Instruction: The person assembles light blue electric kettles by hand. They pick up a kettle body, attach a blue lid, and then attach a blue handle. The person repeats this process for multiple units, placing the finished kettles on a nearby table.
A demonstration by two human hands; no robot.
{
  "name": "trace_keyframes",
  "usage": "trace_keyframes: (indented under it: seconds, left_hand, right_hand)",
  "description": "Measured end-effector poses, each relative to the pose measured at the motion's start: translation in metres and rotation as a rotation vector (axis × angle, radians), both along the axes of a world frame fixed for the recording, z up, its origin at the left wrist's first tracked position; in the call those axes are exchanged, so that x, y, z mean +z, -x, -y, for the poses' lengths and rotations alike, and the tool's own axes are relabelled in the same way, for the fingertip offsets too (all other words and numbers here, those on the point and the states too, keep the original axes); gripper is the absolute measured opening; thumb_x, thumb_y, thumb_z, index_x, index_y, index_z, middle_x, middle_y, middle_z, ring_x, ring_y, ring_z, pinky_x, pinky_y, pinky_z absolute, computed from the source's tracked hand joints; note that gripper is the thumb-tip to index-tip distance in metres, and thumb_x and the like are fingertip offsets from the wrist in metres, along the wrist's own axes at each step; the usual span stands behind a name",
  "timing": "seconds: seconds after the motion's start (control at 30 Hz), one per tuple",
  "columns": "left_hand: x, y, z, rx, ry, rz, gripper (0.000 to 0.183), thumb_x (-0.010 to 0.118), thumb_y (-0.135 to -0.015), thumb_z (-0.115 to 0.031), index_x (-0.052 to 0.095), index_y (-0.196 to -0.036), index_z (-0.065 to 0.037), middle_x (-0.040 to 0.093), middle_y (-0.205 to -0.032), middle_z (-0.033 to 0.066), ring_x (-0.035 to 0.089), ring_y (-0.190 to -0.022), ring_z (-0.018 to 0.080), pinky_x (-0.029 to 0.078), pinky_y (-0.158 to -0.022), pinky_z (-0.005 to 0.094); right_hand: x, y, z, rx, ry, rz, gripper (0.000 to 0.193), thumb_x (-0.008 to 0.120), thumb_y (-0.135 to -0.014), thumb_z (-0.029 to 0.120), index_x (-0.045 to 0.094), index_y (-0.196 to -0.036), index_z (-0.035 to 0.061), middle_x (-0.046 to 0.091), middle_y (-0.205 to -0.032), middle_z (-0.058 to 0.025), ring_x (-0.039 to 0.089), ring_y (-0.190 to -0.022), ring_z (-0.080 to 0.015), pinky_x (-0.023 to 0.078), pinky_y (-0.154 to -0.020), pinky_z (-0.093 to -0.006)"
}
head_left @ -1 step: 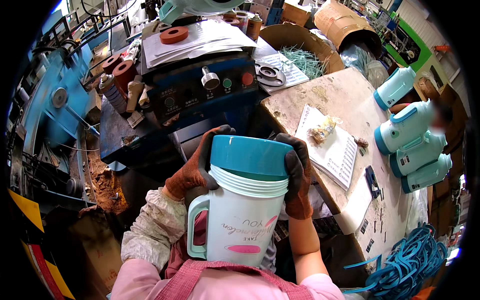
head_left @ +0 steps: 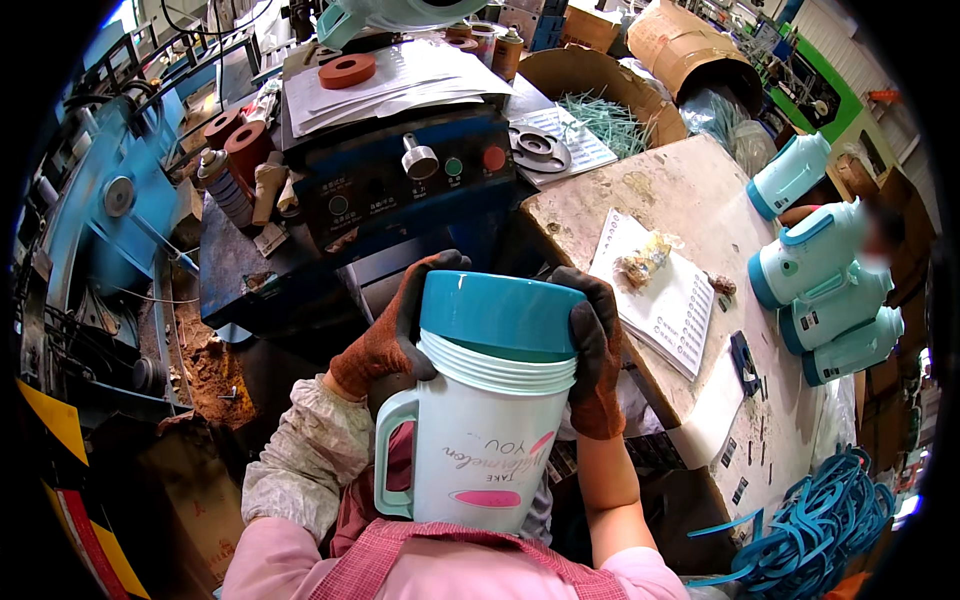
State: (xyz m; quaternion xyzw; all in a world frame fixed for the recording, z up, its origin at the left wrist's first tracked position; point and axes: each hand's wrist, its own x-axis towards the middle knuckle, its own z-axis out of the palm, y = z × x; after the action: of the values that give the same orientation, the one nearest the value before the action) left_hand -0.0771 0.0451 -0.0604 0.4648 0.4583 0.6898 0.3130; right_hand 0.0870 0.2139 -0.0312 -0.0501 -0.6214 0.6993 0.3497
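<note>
A pale mint jug (head_left: 490, 440) with a side handle (head_left: 397, 455) and pink print stands upside down against my lap. Over its ribbed upper end sits a teal base cap (head_left: 500, 312), slightly tilted, with a gap showing the ribs below its rim. Both my hands wear brown gloves with dark grey fingers. My left hand (head_left: 395, 330) is closed around the left side of the cap, fingers reaching behind it. On the opposite side, my right hand (head_left: 597, 350) grips the cap with its thumb on the front. The far fingers of both hands are partly hidden.
Ahead stands a dark blue machine with a control panel (head_left: 415, 180). A worn table (head_left: 680, 170) on the right carries papers (head_left: 655, 300), a black clip-like tool (head_left: 745, 362) and several mint jugs (head_left: 808, 250). Teal strips (head_left: 820, 525) lie heaped at lower right.
</note>
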Motion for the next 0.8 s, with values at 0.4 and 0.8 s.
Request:
trace_keyframes:
  seconds: [0.4,0.8]
  left_hand:
    - [0.025,-0.008,0.011,0.067,-0.131,-0.390,0.112,0.089,-0.042,-0.047,0.041,-0.135,-0.007,0.039,-0.138,0.0163,0.037,-0.130,0.0323,0.028,-0.109,0.0459]
    - [0.072,-0.046,0.032,0.339,-0.003,-1.011,0.087,0.083,-0.058,-0.043,0.048,-0.126,0.002,0.053,-0.121,0.0190,0.050,-0.113,0.0350,0.038,-0.098,0.0463]
  right_hand:
    - [-0.006,-0.014,-0.010,-0.055,-0.376,-0.225,0.066,0.052,-0.084,0.054,0.045,-0.125,0.0023,0.054,-0.116,-0.0175,0.050,-0.113,-0.0290,0.031,-0.106,-0.0489]
    - [0.000,-0.018,0.000,-0.008,-0.730,-0.206,0.093,0.084,-0.050,0.037,0.043,-0.126,0.0010,0.053,-0.122,-0.0167,0.045,-0.118,-0.0333,0.032,-0.104,-0.0491]
